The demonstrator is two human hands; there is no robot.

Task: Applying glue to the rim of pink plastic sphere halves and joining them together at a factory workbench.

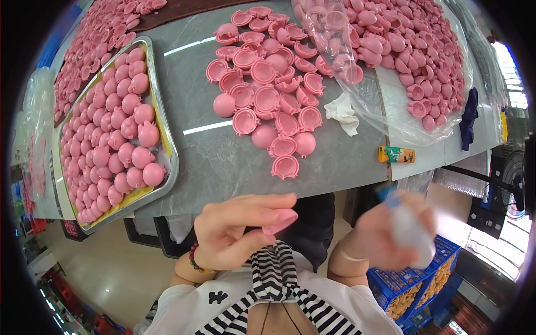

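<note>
Between the fingers and thumb of my left hand (231,226) is a pink plastic half-shell (280,221), held just off the table's near edge. My right hand (385,234), smeared by motion, grips a whitish squeeze bottle (412,234) with a blue tip. Past my hands, a loose pile of pink half-shells (266,99) lies on the grey table (204,167), many with their hollow side up. At the left, a metal tray (174,162) carries rows of rounded pink pieces (148,134).
A clear plastic bag (391,125) of pink shells spreads across the far right. Near it lie a crumpled white tissue (342,113), a yellow-and-green lighter-like item (396,154) and a dark purple cloth (469,119). More shells heap at the far left. Blue crates (399,282) stand below right.
</note>
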